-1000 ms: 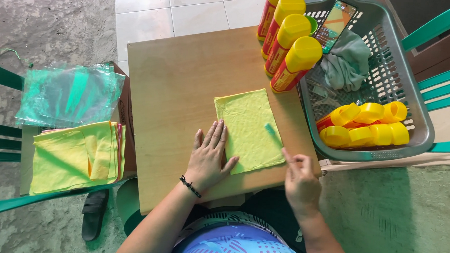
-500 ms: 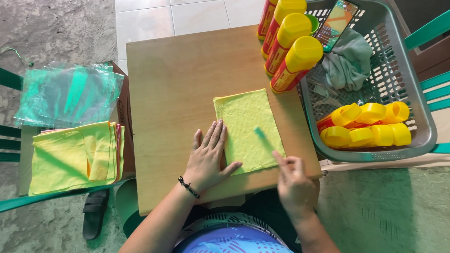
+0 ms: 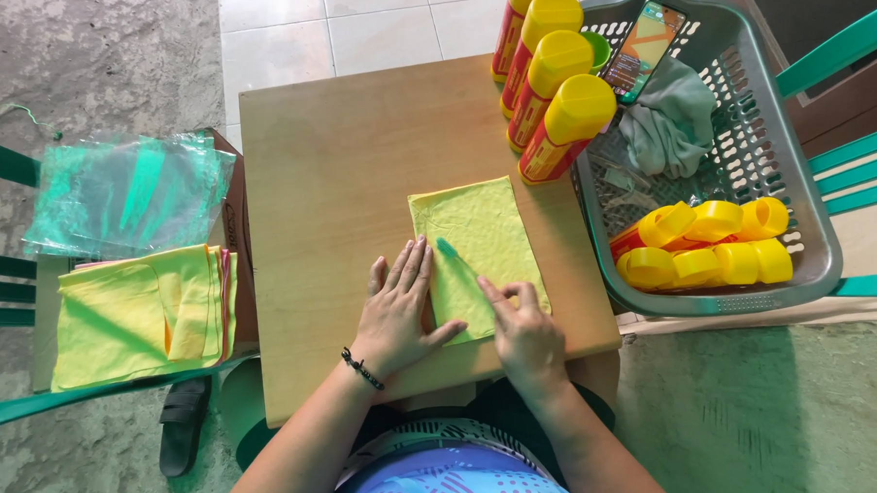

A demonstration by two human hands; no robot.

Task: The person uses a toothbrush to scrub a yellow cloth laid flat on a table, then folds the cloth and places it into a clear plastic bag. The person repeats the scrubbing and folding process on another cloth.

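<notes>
A yellow cloth [image 3: 483, 224] lies flat on the wooden table [image 3: 335, 155], near its front right corner. My left hand [image 3: 397, 308] rests flat on the cloth's near left edge, fingers spread. My right hand [image 3: 528, 332] sits on the cloth's near right part and pinches a thin green stick [image 3: 453, 255]. The stick lies across the cloth, its tip pointing away to the left, close to my left fingertips.
Several upright red bottles with yellow caps [image 3: 569, 125] stand at the table's far right. A grey basket [image 3: 738, 304] to the right holds more bottles [image 3: 711, 246], a phone [image 3: 645, 50] and a grey rag [image 3: 671, 123]. Left, a green chair carries plastic bags [image 3: 129, 192] and folded yellow cloths [image 3: 135, 314].
My right hand has slid left from the cloth's right edge onto the cloth, carrying the green stick toward my left hand. The left hand has stayed put.
</notes>
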